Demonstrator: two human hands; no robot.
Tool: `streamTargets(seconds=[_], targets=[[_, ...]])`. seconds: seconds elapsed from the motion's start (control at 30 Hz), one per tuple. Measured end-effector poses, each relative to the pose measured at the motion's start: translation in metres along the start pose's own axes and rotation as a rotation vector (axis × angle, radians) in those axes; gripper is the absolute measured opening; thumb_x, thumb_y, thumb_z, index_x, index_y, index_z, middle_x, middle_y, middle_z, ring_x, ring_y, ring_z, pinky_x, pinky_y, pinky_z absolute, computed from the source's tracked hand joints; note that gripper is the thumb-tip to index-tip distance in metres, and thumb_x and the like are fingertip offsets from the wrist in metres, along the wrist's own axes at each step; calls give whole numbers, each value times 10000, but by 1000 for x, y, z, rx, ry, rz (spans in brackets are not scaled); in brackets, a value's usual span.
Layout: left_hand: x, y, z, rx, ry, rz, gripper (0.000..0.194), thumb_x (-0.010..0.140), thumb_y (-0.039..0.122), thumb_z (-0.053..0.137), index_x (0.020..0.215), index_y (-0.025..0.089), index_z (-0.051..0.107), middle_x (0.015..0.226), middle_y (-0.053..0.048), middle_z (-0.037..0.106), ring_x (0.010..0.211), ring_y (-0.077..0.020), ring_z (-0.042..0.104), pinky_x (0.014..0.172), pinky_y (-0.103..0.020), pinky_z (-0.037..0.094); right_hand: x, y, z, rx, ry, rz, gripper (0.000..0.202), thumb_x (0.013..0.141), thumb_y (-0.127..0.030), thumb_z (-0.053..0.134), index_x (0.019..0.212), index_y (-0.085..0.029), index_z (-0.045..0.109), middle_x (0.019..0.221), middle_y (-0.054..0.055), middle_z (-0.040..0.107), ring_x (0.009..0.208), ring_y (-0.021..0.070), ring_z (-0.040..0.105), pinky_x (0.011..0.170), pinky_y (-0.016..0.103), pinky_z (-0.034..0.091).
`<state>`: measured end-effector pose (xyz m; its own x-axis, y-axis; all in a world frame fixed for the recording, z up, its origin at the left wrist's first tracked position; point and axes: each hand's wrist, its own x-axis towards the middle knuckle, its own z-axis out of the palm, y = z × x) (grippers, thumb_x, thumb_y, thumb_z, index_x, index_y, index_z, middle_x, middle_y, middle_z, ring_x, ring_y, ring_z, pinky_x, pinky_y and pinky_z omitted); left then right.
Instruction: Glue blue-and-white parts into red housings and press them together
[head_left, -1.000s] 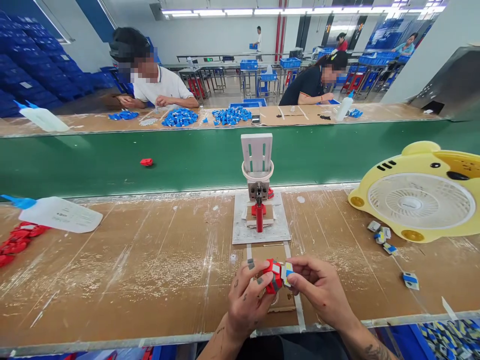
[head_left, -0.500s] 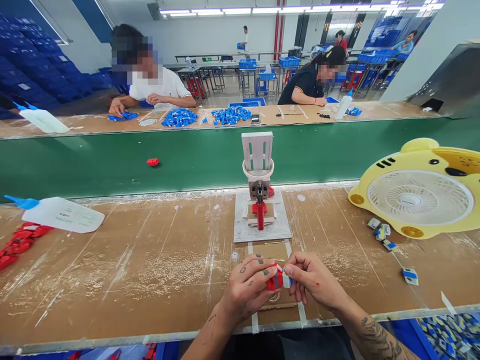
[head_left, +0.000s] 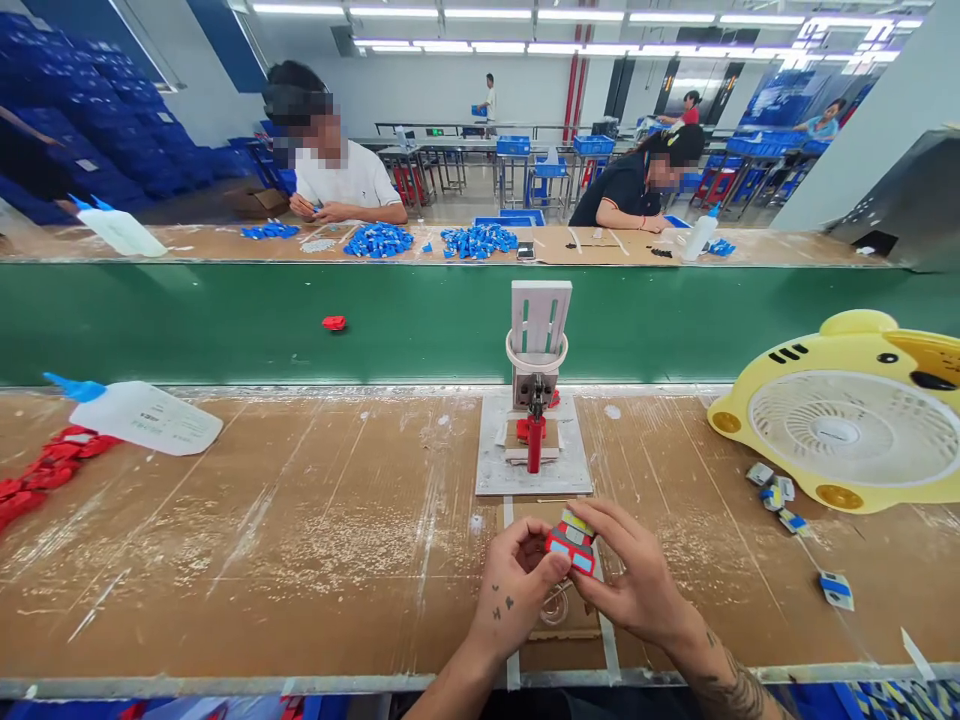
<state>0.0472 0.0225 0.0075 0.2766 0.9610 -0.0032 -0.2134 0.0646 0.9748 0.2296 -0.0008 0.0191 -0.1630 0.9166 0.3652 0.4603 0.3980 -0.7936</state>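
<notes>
Between my two hands is a small red toy part [head_left: 572,548] with pale blue panels, a grey band and a yellowish top. My left hand [head_left: 517,580] pinches its left side, thumb at the lower edge. On the other side, the fingers and thumb of my right hand [head_left: 634,565] close around it. Under the hands lie a cardboard pad [head_left: 562,632] and a loop of clear cord [head_left: 555,606]. Just beyond stands a toggle clamp with a red handle [head_left: 535,445] on a white base [head_left: 495,470], with a red piece under it.
A white glue bottle [head_left: 154,415] lies at left beside red pieces [head_left: 45,475]. To the right are a yellow fan [head_left: 847,420] and several small grey-and-blue pieces [head_left: 836,590]. A green belt [head_left: 420,320] runs behind; two people sit across it near blue piles [head_left: 480,241].
The red part has been turned so its pale blue panels face me. My left hand has rolled over, showing its thumb side. The camera view has shifted slightly.
</notes>
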Motion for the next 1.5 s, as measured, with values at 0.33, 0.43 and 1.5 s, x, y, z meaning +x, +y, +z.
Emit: streamTargets(seconds=[0.33,0.43,1.5], targets=[[12,19,-39,228,-167,289,259,824,366,784,1029,208,795,908,-97,799,768,-210,760,683,-294,637,31,-2,16,588,-317,497,717,747,-726,702,1234,-210,598,715,0,669,603,191,631,564,285,490],[21,16,-45,124,-147,131,291,780,390,799,992,191,791,846,-86,805,753,-231,771,676,-318,642,45,0,18,539,-295,522,685,759,-751,665,1174,-214,575,640,-26,627,511,168,572,497,265,431],[134,-10,-55,414,-61,162,283,739,203,751,1021,211,778,1072,-49,803,1015,-254,710,900,-336,552,94,-22,-5,782,-314,689,472,686,-610,765,638,-185,567,476,-95,333,436,63,236,437,218,161]])
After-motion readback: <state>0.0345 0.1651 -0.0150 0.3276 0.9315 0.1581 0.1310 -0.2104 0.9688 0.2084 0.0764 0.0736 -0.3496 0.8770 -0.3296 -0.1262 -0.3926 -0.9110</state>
